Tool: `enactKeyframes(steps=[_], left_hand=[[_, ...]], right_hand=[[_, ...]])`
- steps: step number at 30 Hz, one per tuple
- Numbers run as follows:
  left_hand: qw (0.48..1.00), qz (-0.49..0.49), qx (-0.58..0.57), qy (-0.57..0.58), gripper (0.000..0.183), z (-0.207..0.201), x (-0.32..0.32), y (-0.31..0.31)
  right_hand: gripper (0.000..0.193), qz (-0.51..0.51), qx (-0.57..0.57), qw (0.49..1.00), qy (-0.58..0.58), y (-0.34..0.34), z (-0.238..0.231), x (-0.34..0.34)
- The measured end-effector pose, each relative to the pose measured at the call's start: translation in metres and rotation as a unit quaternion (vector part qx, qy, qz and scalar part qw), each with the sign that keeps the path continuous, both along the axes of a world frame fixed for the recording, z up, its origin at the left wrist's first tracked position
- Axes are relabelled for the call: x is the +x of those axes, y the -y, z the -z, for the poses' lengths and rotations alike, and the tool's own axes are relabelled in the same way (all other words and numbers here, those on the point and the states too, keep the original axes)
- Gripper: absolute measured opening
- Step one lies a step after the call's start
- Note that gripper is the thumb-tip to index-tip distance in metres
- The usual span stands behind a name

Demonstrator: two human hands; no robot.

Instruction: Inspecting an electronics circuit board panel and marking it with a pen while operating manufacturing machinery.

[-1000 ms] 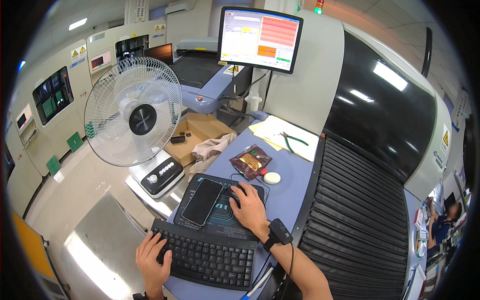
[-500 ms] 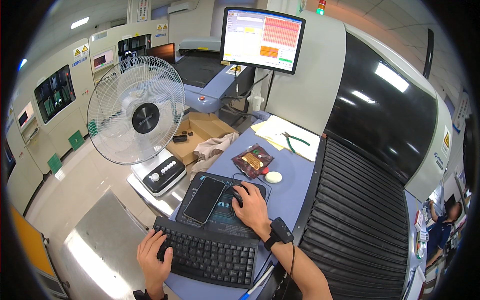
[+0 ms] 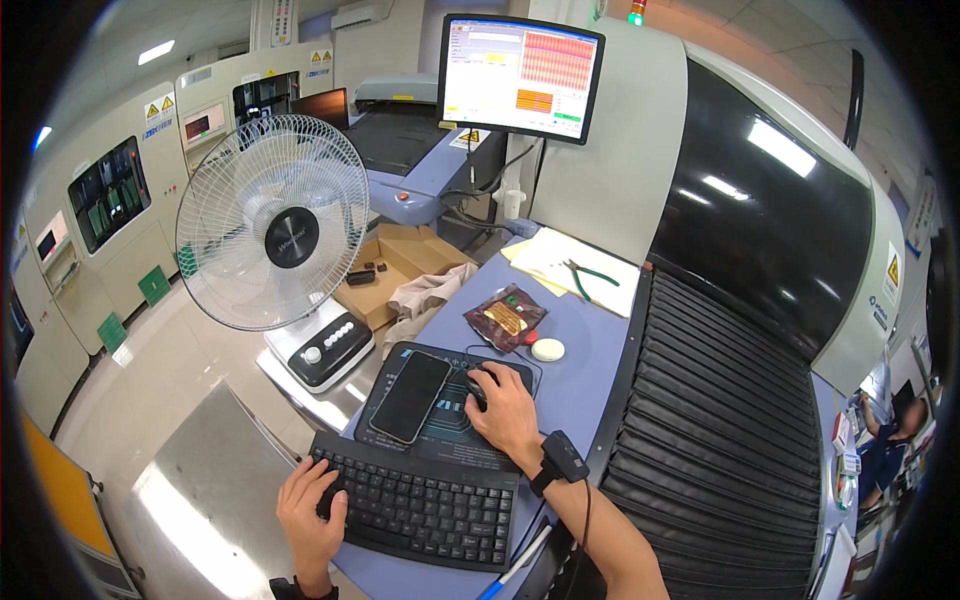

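Note:
My right hand (image 3: 503, 409) is wrapped over a black computer mouse (image 3: 477, 392) on a dark printed mouse pad (image 3: 470, 440). The fingers hide part of the mouse. Spread fingers of my left hand (image 3: 312, 510) rest on the left end of a black keyboard (image 3: 430, 508); the hand holds nothing. Between the two hands a black smartphone (image 3: 410, 398) lies on the pad, its screen dark. Beyond the desk stands a monitor (image 3: 520, 78) showing windows and a red patterned panel.
A fan (image 3: 290, 240) stands left of the blue desk, by an open cardboard box (image 3: 405, 250). On the desk lie a dark packet (image 3: 506, 318), a round white object (image 3: 547, 350), green-handled pliers (image 3: 590, 280) and a blue-white pen (image 3: 515, 565). A black ribbed cover (image 3: 710, 430) runs along the right.
Both hands stay in place on the mouse and keyboard. The view has shifted very slightly; orange blocks on the monitor look a little different.

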State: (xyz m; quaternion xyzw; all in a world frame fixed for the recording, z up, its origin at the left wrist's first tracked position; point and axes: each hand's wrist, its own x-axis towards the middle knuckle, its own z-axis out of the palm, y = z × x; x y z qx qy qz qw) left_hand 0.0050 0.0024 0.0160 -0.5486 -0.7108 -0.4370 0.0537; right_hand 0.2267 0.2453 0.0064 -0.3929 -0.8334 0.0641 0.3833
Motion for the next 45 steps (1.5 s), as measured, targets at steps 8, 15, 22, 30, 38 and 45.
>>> enactKeyframes(steps=[8, 15, 22, 30, 38, 45], left_hand=[[1.000, -0.002, 0.011, -0.005, 0.026, 0.000, -0.002, -0.003], [1.000, -0.001, 0.011, 0.003, 0.024, -0.002, -0.005, -0.001], [1.000, 0.007, 0.018, 0.001, 0.022, -0.004, 0.002, 0.000], [0.997, 0.012, 0.069, 0.009, 0.021, 0.022, -0.004, 0.001], [0.999, -0.005, 0.036, -0.018, 0.030, 0.020, -0.006, 0.012], [0.997, -0.027, -0.014, -0.066, 0.049, 0.019, 0.022, 0.014]], right_hand=[[0.035, -0.002, 0.013, 1.000, 0.001, -0.004, -0.002, -0.003], [0.035, -0.003, 0.011, 1.000, -0.014, -0.003, 0.003, -0.006], [0.032, 0.016, 0.028, 0.997, -0.067, -0.004, 0.001, 0.000], [0.023, -0.002, 0.000, 0.954, -0.299, 0.104, -0.070, 0.082], [0.024, 0.072, 0.080, 0.977, -0.186, 0.284, -0.085, 0.254], [0.023, 0.208, -0.002, 0.963, -0.172, 0.322, -0.024, 0.348]])
